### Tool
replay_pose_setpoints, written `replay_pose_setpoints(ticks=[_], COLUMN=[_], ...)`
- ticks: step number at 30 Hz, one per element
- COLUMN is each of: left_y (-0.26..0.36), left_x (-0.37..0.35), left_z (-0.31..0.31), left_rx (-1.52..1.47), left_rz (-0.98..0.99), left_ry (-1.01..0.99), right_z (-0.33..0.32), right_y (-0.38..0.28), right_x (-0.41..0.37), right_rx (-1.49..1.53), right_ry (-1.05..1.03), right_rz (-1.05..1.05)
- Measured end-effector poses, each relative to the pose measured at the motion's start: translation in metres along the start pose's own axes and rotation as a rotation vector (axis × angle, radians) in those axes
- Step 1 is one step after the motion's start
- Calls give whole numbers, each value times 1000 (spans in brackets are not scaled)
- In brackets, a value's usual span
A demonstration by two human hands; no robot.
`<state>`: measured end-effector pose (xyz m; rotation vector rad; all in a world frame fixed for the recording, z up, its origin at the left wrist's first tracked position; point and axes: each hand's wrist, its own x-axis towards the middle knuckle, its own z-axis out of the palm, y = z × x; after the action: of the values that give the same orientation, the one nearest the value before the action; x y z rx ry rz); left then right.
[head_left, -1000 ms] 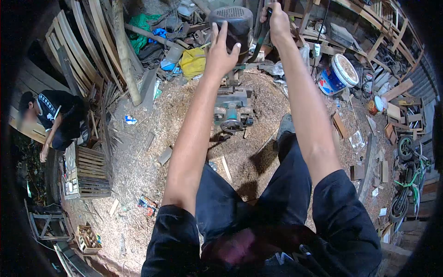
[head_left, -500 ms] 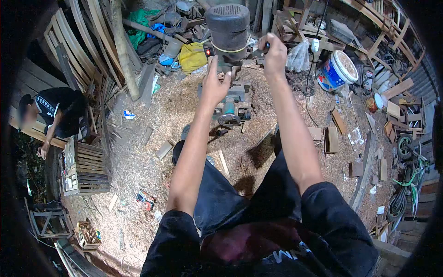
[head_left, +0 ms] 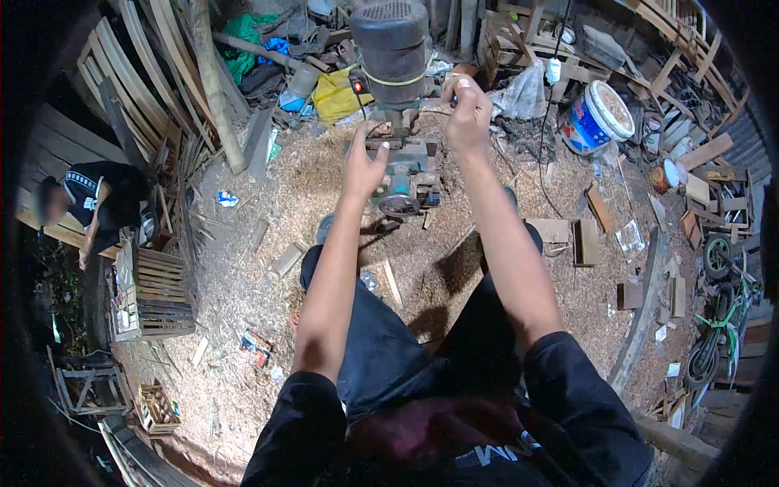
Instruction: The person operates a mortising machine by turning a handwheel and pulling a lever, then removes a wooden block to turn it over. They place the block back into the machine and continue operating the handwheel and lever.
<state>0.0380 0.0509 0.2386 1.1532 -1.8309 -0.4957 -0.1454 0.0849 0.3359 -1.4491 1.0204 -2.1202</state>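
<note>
A floor-standing drilling machine with a dark cylindrical motor [head_left: 389,53] is in front of me. Below the motor sits its green-grey vise [head_left: 410,158], with a round handwheel [head_left: 399,205] facing me. My right hand [head_left: 468,122] is closed around a dark lever handle, mostly hidden by the fingers, right of the machine. At the vise's left side, my left hand [head_left: 365,166] has thumb and fingers apart, fingertips close to the work table under the drill head. A switch box [head_left: 357,85] with a lit red light hangs left of the motor.
Wood shavings cover the floor. Another person [head_left: 105,199] bends beside a slatted wooden crate [head_left: 158,292] on the left. A paint bucket [head_left: 596,118], wood blocks [head_left: 584,243] and a green bike [head_left: 718,325] are at right. A yellow sack [head_left: 337,96] lies behind the machine.
My right hand has moved lower and tipped left with the lever handle. My left hand has come down from beside the switch box to the vise. The view has shifted slightly.
</note>
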Motion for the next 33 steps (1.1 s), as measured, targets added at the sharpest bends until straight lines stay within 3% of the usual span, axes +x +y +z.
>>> replay_pose_setpoints(ticks=[1,4,6,9,13,15,16,18,20,23,26,27,31,33], left_y=[-9,-18,-30,-52,-84,-95,-98,-111,-138,-151,-157,-144,-160,-168], left_x=[-4,-20,-34,-57,-81,-92,-98,-116,-148,-175,-163,-154,-168,-171], left_z=[3,0,4,15,28,36,40,59,83,101,75,66,92,75], left_rx=[44,11,50,94,151,293,391,455,469,466,295,285,521,361], left_rz=[3,-138,-163,-291,-438,-458,-441,-466,-429,-354,-420,-502,-251,-207], left_ry=[40,-104,-109,-133,-269,-369,-437,-511,-548,-502,-512,-603,-604,-463], right_z=[3,6,12,-3,-25,-51,-56,-57,-35,-11,-15,-19,-29,-33], right_y=[3,-1,-7,28,61,136,134,146,141,113,119,123,148,151], right_x=[3,32,51,67,-3,-63,-95,-123,-135,-142,-142,-144,-145,-151], right_rx=[4,-145,-245,-356,-511,-665,-599,-1065,-863,-709,-660,-716,-832,-825], right_ry=[10,16,160,115,-76,-125,-225,-1086,-1430,-1145,-1104,-1147,-1201,-1180], right_rz=[-25,-146,-197,-368,-30,180,405,639,589,462,455,463,457,457])
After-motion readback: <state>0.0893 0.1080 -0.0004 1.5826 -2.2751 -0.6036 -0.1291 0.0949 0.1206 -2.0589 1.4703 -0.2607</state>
